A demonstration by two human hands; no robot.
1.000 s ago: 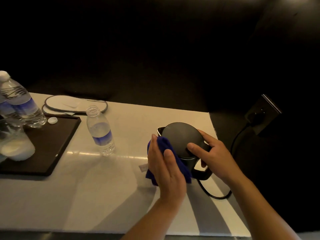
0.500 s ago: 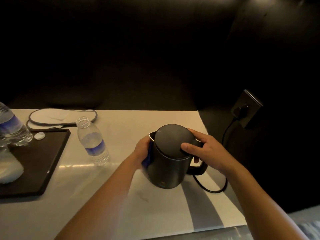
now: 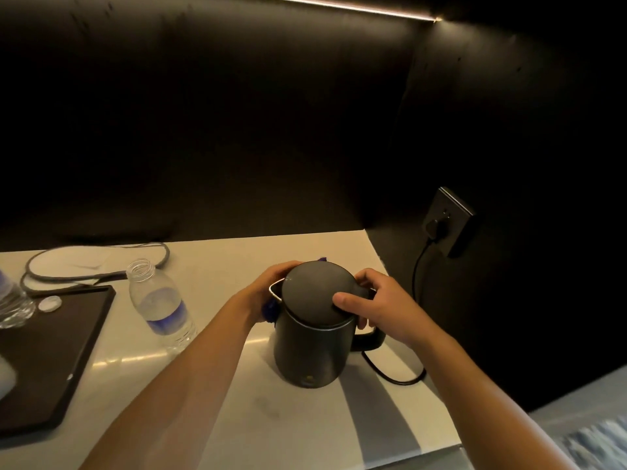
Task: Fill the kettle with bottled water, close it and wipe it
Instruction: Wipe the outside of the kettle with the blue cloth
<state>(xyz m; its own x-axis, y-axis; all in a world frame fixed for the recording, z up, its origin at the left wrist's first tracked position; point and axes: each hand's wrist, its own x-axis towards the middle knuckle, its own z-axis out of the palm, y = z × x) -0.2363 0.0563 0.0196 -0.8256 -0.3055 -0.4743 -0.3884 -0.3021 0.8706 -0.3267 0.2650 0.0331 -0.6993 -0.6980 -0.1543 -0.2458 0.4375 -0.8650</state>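
A dark grey kettle (image 3: 310,347) stands upright on the white counter (image 3: 237,412), its lid down. My right hand (image 3: 376,307) grips the handle side, thumb resting on the lid. My left hand (image 3: 268,293) wraps around the far left side of the kettle and presses a blue cloth (image 3: 269,310) against it; only small bits of the cloth show. An uncapped, partly filled water bottle (image 3: 159,303) stands to the left of the kettle.
A dark tray (image 3: 57,361) lies at the left with a white bottle cap (image 3: 50,303) and another bottle (image 3: 10,300) at the edge. The kettle's black cord (image 3: 415,300) runs to a wall socket (image 3: 448,222). A grey looped cable (image 3: 101,262) lies behind.
My left hand has moved with the cloth from the near side of the kettle around to its far left side. The right hand has stayed on the handle and lid.
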